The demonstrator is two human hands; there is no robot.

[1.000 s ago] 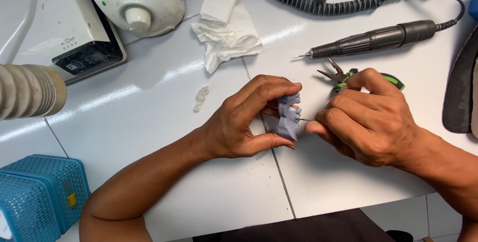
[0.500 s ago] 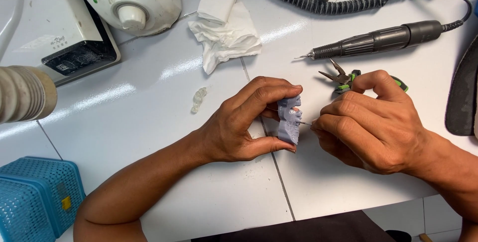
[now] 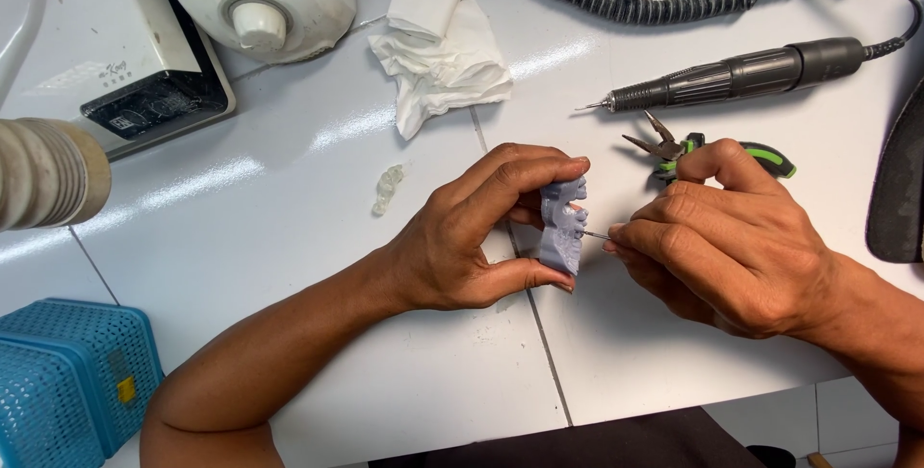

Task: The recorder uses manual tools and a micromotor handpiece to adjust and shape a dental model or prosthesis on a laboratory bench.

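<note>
Head view: pliers and rotary handpiece lie beyond right hand.

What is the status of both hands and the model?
Left hand grips pale blue-grey dental model. Right hand pinches thin metal pin against it. Nothing blocking.

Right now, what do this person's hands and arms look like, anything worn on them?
Both forearms are bare, no sleeves in view. The left hand and the right hand wear no gloves, and no rings, watch or bracelets show. The fingernails are short.
</note>
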